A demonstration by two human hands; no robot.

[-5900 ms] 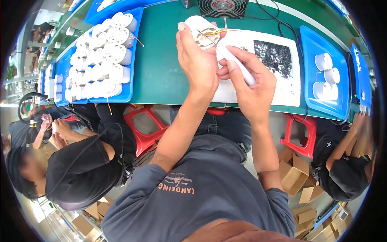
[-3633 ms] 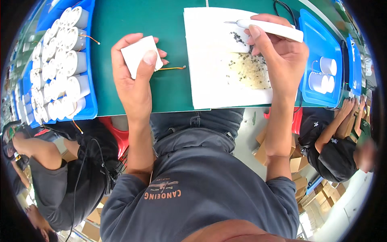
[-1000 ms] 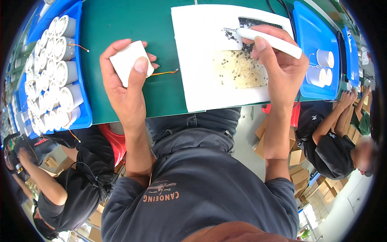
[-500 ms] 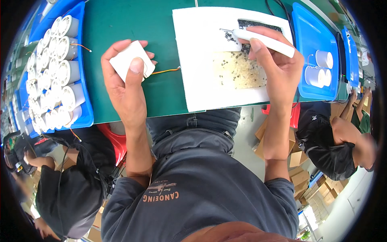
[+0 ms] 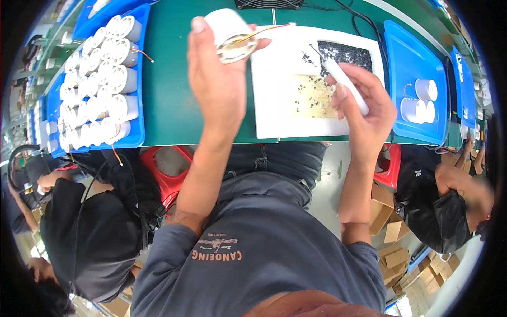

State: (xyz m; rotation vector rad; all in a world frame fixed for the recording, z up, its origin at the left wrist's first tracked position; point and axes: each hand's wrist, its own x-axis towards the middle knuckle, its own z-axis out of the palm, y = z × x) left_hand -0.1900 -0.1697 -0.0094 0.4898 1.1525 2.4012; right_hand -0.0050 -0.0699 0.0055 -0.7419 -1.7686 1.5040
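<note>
In my left hand [image 5: 221,87], raised over the table, is a white cylindrical housing [image 5: 227,25]. Its slotted round end is tilted toward me, and a thin red and yellow wire [image 5: 264,33] runs from it to the right. My right hand [image 5: 374,108] grips a white pen-shaped screwdriver [image 5: 346,87], whose thin metal tip points up and left. That tip hangs over a white foam board [image 5: 266,100], beside small black ring-like parts [image 5: 308,57] and a recess full of dark small parts [image 5: 351,57]. More tiny parts are scattered on a yellowish patch [image 5: 317,105].
On the left, a blue tray [image 5: 138,79] holds several similar white housings [image 5: 124,79]. A blue tray [image 5: 404,47] at the right carries 3 white housings [image 5: 425,90]. Black cables [image 5: 364,29] lie behind the board. People sit on both sides, near red stools [image 5: 171,174].
My left hand has moved up and right, turning the housing so its slotted end and wire face me. The screwdriver has tilted steeper, its tip shifting right. The whole view has shifted somewhat.
</note>
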